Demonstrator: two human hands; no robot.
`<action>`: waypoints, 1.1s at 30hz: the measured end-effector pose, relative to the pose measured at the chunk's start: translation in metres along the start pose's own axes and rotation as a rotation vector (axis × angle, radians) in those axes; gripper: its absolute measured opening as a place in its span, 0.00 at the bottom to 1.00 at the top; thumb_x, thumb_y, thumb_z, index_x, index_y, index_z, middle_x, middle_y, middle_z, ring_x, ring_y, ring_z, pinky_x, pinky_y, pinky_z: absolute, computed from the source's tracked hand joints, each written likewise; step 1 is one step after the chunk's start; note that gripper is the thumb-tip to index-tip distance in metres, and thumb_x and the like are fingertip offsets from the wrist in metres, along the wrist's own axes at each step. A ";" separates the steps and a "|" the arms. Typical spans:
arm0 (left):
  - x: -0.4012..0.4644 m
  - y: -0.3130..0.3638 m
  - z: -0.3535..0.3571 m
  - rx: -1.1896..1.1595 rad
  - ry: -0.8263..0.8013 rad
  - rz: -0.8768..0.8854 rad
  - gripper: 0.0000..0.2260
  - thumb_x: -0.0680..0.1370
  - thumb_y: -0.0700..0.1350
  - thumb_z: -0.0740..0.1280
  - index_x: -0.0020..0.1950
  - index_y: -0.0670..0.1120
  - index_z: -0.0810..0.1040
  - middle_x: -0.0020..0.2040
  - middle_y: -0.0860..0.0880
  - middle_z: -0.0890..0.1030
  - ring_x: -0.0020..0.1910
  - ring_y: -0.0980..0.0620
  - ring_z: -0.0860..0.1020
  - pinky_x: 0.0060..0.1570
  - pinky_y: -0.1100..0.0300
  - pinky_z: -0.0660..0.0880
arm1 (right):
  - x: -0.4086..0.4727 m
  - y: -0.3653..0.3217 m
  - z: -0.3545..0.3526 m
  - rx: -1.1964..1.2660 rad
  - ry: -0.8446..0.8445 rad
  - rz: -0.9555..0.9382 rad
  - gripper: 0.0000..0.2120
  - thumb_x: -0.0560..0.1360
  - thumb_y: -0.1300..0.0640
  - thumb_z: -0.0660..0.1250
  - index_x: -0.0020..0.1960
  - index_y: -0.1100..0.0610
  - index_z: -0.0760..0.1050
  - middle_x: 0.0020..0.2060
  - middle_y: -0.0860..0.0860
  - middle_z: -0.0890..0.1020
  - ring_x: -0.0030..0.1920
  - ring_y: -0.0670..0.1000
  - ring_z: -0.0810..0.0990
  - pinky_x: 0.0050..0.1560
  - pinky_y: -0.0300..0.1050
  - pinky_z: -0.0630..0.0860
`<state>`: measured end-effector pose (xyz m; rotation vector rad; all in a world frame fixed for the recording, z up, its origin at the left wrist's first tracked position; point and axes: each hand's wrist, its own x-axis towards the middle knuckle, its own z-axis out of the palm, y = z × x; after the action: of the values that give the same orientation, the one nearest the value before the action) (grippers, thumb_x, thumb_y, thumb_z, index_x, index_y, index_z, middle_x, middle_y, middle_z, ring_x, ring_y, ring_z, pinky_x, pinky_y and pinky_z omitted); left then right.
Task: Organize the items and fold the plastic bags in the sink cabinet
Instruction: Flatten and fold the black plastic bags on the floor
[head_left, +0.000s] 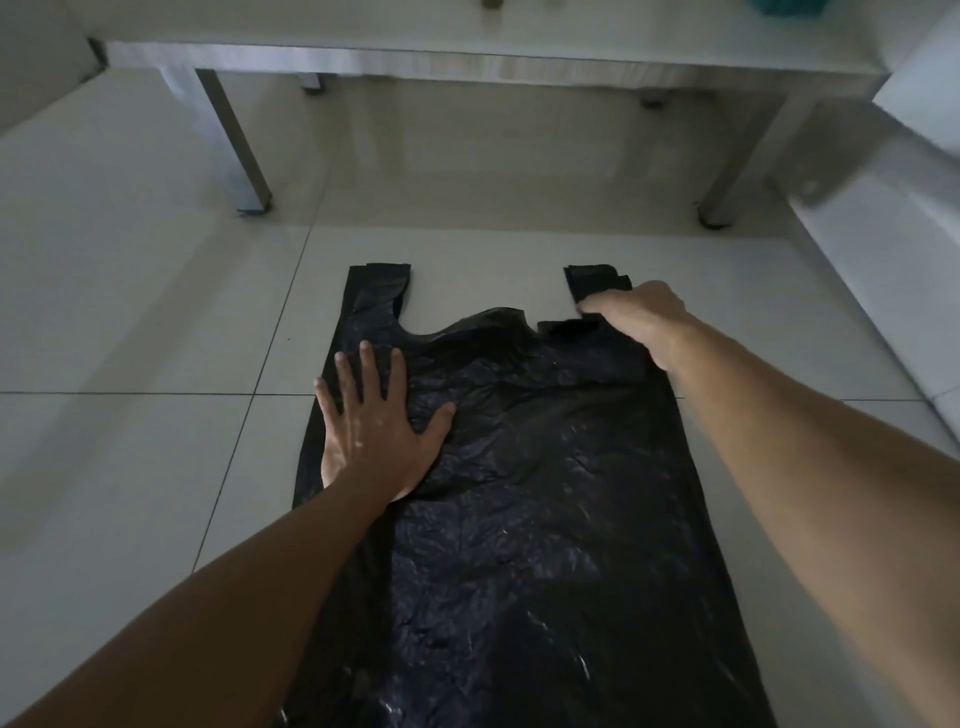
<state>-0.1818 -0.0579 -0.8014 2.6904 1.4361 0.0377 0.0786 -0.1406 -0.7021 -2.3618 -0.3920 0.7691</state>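
A black plastic bag (545, 493) lies spread flat on the tiled floor (130, 364), its two handle straps pointing toward the legged cabinet (467, 57) at the far side and its bottom running off the near edge of view. The left hand (376, 421) is pressed palm-down on the bag's left side just below the left handle (376, 296), fingers straight and spread, pinning the film to the floor. The right hand (641, 317) reaches to the right handle (592, 278), which looks bunched or doubled over on itself; the fingers bend down onto it, though from here I cannot tell whether they pinch the strap or only press it.

As I judge it, the job is at an early stage for this bag. It has been laid out and mostly flattened, though wrinkles show across the middle, and no fold of the body is made yet. The left strap lies straight; the right one seems to be what is being dealt with. What is left is to tidy that handle, fold the bag down to a small packet, and put it away. No other bags or cabinet items show near it, so how much of the wider sorting is done I cannot say.
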 end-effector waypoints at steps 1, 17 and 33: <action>0.000 -0.001 0.000 0.003 0.001 0.000 0.41 0.74 0.73 0.39 0.79 0.48 0.41 0.79 0.41 0.40 0.77 0.38 0.39 0.74 0.38 0.40 | 0.000 -0.004 -0.002 -0.022 -0.054 0.009 0.26 0.70 0.48 0.74 0.63 0.59 0.74 0.59 0.53 0.77 0.49 0.55 0.77 0.42 0.45 0.75; 0.000 0.000 0.000 0.013 -0.001 0.004 0.41 0.73 0.72 0.37 0.79 0.48 0.41 0.79 0.41 0.41 0.77 0.39 0.40 0.74 0.39 0.41 | 0.040 -0.003 -0.011 0.336 0.417 -0.193 0.15 0.70 0.54 0.76 0.52 0.58 0.79 0.45 0.52 0.82 0.48 0.53 0.83 0.53 0.50 0.81; 0.001 0.001 -0.001 0.008 -0.001 0.000 0.40 0.74 0.70 0.38 0.79 0.47 0.41 0.79 0.42 0.42 0.77 0.39 0.41 0.74 0.38 0.42 | -0.002 0.051 0.082 -0.798 -0.068 -0.810 0.27 0.81 0.36 0.43 0.78 0.39 0.48 0.80 0.47 0.48 0.79 0.54 0.45 0.76 0.63 0.42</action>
<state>-0.1810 -0.0576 -0.8007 2.6968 1.4393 0.0307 0.0316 -0.1423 -0.7861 -2.4757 -1.8123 0.3069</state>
